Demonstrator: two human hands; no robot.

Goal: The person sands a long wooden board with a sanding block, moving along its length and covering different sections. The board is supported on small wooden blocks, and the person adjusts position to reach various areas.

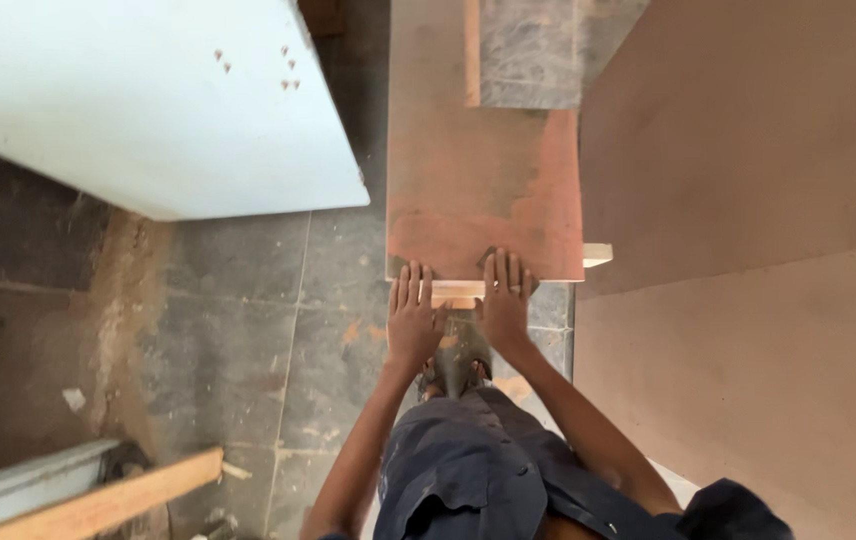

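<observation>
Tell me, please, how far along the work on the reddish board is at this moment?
Done: the reddish board lies flat, its near edge on a pale wooden batten. In hand: the left hand and right hand both press flat on that near edge, fingers spread, gripping nothing. Left: no fastener or tool shows at the edge, so any fixing is not yet visible. A white panel lies beside it.

Grey tiled floor (248,330), dusty; white panel (138,100) upper left, wooden batten (108,505) lower left, brown board (748,250) leaning right.
</observation>
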